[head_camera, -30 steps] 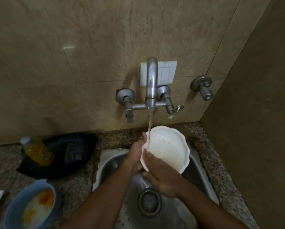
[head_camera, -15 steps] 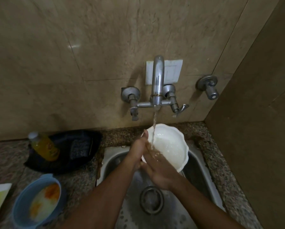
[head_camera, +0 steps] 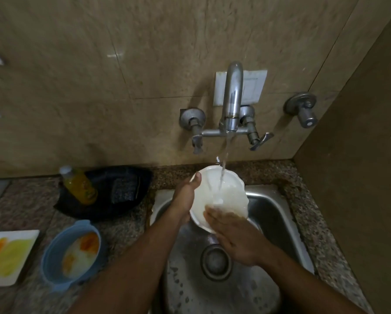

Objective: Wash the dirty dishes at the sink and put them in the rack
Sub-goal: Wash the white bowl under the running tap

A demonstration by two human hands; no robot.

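A white scalloped bowl (head_camera: 228, 189) is held tilted over the steel sink (head_camera: 278, 214), under water running from the wall tap (head_camera: 231, 100). My left hand (head_camera: 185, 196) grips the bowl's left rim, thumb over the edge. The fingers of my right hand (head_camera: 235, 236) lie flat inside the bowl's lower part, where the water lands. On the counter to the left stand a blue bowl (head_camera: 51, 264) with orange and white residue and a white square plate (head_camera: 8, 257) smeared yellow and orange.
A yellow soap bottle (head_camera: 80, 185) lies on a black tray (head_camera: 126, 191) behind the blue bowl. A second valve (head_camera: 303, 111) juts from the wall at right. A side wall (head_camera: 359, 177) closes in the sink's right. The drain (head_camera: 216, 261) sits mid-basin.
The view has shifted right, so the dirty plate shows more at the left. My right hand has slid within the bowl under the stream; my left hand keeps its grip.
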